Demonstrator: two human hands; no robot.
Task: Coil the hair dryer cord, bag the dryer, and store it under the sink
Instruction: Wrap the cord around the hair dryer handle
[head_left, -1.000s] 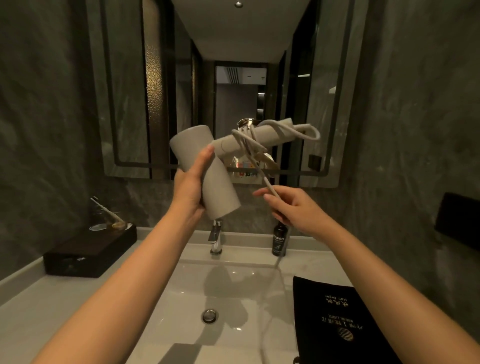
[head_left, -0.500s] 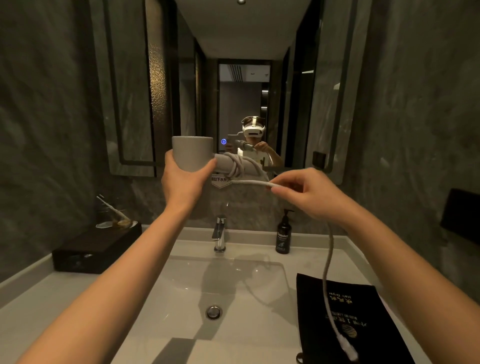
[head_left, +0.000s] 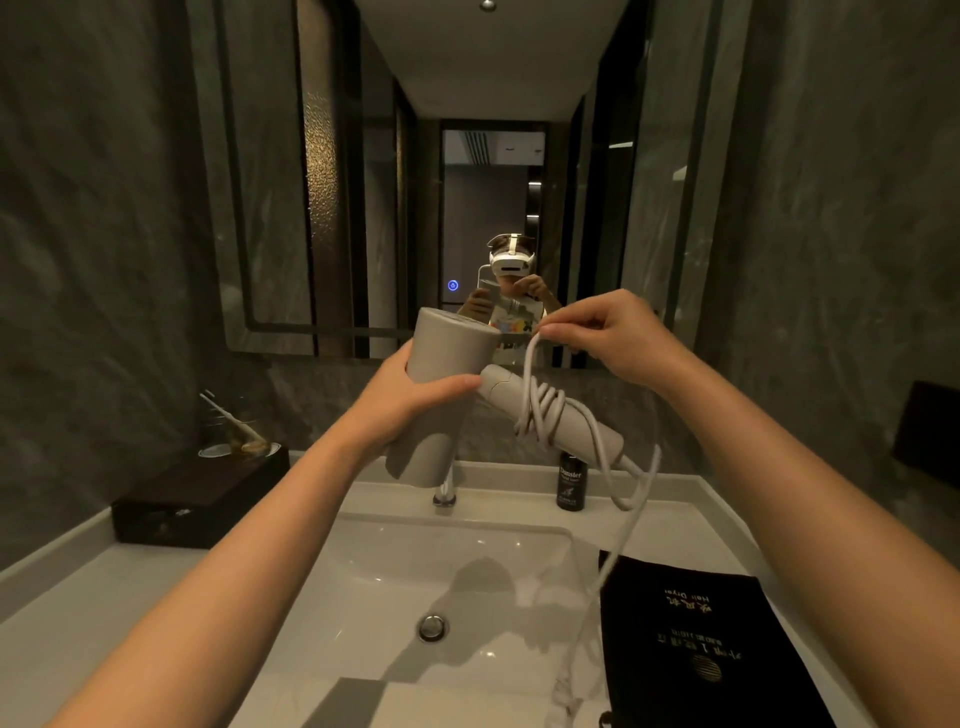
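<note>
Hair dryer (head_left: 441, 384) is held up over the sink (head_left: 395, 566), its barrel in the left hand (head_left: 410, 395), whose grip is closed around it. Several turns of cord (head_left: 540, 410) already sit around the handle, which points down to the right. The right hand (head_left: 608, 338) pinches the cord above the handle, fingers closed on it, lifting a fresh loop. The rest of the cord hangs toward the desk (head_left: 130, 613), and its plug seems to lie near the bottom edge, though blur makes that uncertain. So the coiling step is in hand and partly done. Next the right hand should carry the loop round the handle, keeping it snug, until the slack is used up. The black bag (head_left: 696, 654) lies flat on the desk, right of the sink, not yet opened.
</note>
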